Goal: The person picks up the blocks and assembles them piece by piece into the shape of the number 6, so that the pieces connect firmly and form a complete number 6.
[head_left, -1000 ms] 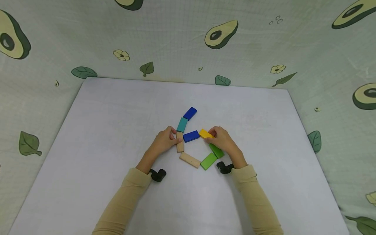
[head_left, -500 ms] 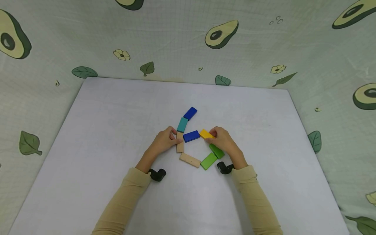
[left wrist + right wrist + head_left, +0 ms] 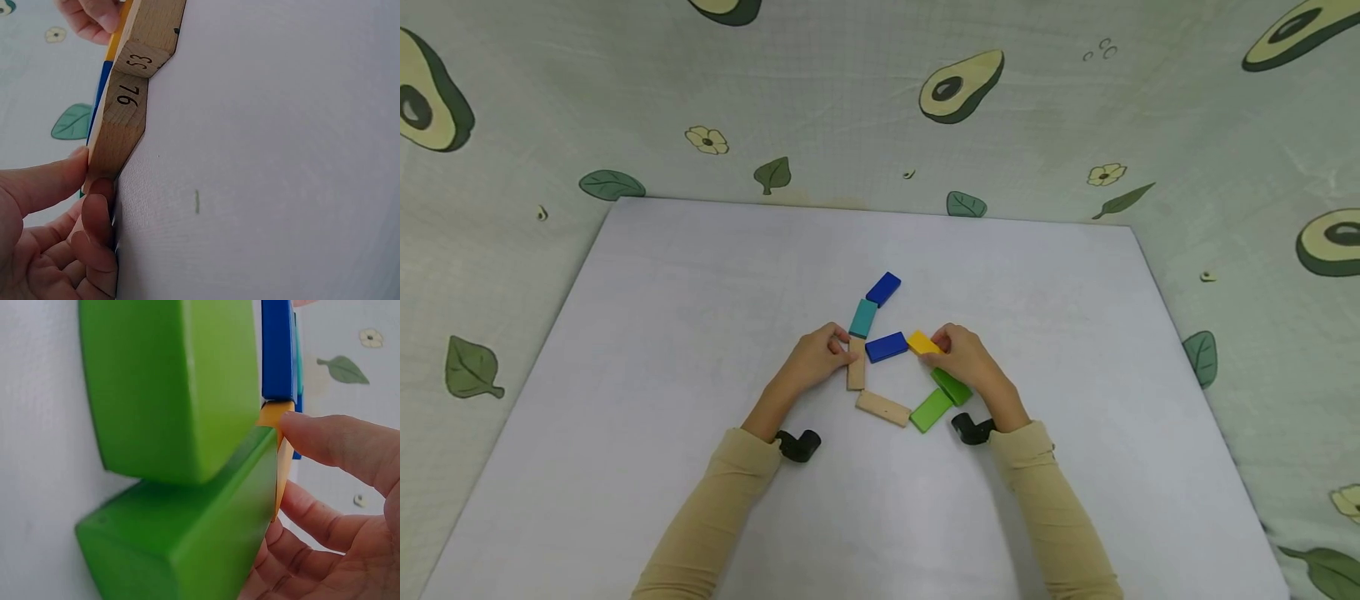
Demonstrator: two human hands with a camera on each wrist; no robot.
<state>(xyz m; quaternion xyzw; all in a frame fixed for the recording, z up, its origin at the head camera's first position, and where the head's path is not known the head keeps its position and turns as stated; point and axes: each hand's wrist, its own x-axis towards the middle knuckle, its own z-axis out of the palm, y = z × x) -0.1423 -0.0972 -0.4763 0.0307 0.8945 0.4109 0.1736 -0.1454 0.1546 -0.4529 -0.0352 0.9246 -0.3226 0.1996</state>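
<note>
Avocado-print cloth (image 3: pixel 850 125), white tabletop (image 3: pixel 700 283), left hand (image 3: pixel 814 358) pinching wooden block (image 3: pixel 856 376), right hand (image 3: pixel 966 358) pinching yellow block (image 3: pixel 922 342)

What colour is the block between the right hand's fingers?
Yellow. The block in the right hand shows best in the head view.

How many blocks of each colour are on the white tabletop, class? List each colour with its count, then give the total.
Blue blocks: 2
Green blocks: 2
Plain wood blocks: 2
Teal block: 1
Yellow block: 1
Total: 8
</note>
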